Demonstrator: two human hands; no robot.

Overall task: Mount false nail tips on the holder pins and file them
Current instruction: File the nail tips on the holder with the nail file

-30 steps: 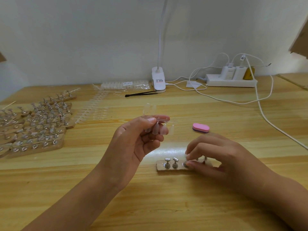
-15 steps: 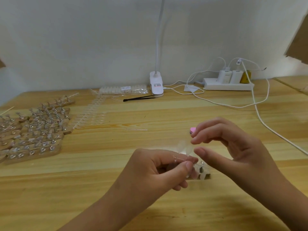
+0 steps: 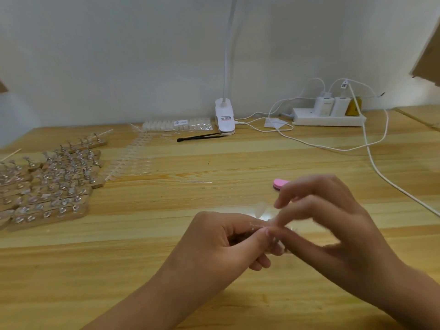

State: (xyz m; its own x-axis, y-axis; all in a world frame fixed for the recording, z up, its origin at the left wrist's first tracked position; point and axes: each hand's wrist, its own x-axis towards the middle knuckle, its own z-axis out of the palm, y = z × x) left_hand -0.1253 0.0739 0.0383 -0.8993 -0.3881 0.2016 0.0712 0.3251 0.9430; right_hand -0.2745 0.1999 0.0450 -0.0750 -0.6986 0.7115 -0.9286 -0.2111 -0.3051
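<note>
Strip of clear, oval nail tips (image 3: 260, 210) pinched in left hand (image 3: 221, 244).

Wooden table (image 3: 166, 258): pin holders (image 3: 54, 182) left, pink file (image 3: 279, 184), power strip (image 3: 328, 119), tweezers (image 3: 200, 137).
</note>
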